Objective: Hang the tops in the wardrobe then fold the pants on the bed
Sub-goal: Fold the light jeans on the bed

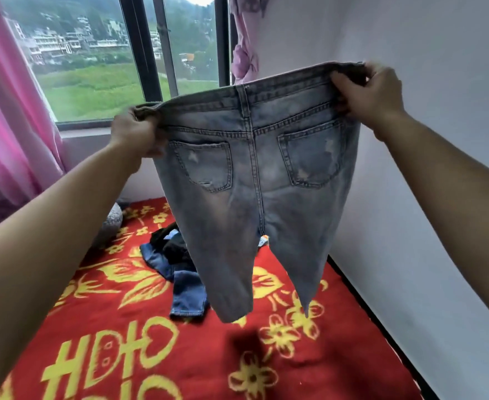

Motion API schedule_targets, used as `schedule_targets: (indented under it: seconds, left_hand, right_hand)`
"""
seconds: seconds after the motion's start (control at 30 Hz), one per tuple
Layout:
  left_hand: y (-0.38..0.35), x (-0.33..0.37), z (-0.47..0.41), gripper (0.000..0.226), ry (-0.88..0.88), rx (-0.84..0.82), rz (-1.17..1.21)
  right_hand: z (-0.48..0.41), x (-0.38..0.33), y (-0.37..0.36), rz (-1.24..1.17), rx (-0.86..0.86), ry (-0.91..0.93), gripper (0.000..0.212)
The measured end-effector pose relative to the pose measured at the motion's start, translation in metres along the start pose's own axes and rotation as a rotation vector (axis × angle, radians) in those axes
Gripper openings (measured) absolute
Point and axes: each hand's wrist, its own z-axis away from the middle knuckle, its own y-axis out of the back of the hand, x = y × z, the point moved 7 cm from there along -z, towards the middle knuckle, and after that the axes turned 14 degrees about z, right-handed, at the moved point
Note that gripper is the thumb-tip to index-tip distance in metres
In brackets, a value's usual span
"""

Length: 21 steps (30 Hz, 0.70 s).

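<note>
We saw a bed (139, 356) covered with a red blanket printed with yellow flowers and large yellow letters, running up to a pale wall (439, 140) on the right. At its far end stood a dark-framed window (102, 53) looking out on green fields and hillside buildings, with a pink curtain (7, 125) on the left and a lilac floral curtain (246, 39) on the right. On the blanket near the middle lay a heap of darker clothes (180, 272), among them blue denim and something black, and a grey speckled cushion (112, 220) sat near the bed's far left corner.

Above the bed hung the light blue jeans (255, 174), held up in the air with the back pockets facing us and both legs dangling clear of the blanket. Both arms were stretched forward. The left hand (133, 134) gripped the left end of the waistband, its fingers (151, 145) curled tight round the denim. The right hand (367, 93), held higher, gripped the other end, its fingers (344, 82) clamped over the band, so the waistband was pulled taut and slanted upward to the right.
</note>
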Motion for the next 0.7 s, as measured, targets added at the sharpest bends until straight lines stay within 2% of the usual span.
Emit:
schedule_targets:
  seconds: [0.13, 0.23, 0.27, 0.33, 0.4, 0.5, 0.6, 0.7]
  left_hand:
    - [-0.043, -0.05, -0.018, 0.03, 0.206, -0.008, 0.131]
    - [-0.073, -0.077, -0.032, 0.029, 0.301, -0.01, 0.227]
    - [-0.084, -0.081, -0.035, 0.028, 0.313, -0.038, 0.263]
    - [-0.104, -0.082, -0.04, 0.031, 0.321, -0.092, 0.328]
    - [-0.115, -0.077, -0.049, 0.033, 0.323, -0.097, 0.394]
    - [-0.123, -0.071, -0.079, 0.049, 0.3, -0.036, 0.485]
    - [-0.129, -0.049, -0.093, 0.049, 0.218, -0.045, 0.573]
    - [-0.125, -0.023, -0.074, 0.035, 0.156, -0.03, 0.64]
  right_hand:
    - [-0.025, 0.052, -0.036, 0.173, -0.133, -0.109, 0.029]
    - [-0.05, 0.112, -0.07, 0.146, -0.2, -0.179, 0.054]
    - [-0.06, 0.136, -0.083, 0.091, -0.213, -0.218, 0.053]
    - [-0.066, 0.158, -0.097, -0.036, -0.211, -0.294, 0.037]
    - [-0.06, 0.149, -0.096, -0.165, -0.161, -0.331, 0.022]
    - [-0.052, 0.111, -0.08, -0.378, -0.051, -0.317, 0.008]
    - [-0.057, 0.093, -0.063, -0.507, -0.017, -0.3, 0.007]
    - [-0.057, 0.09, -0.051, -0.557, -0.003, -0.303, 0.016]
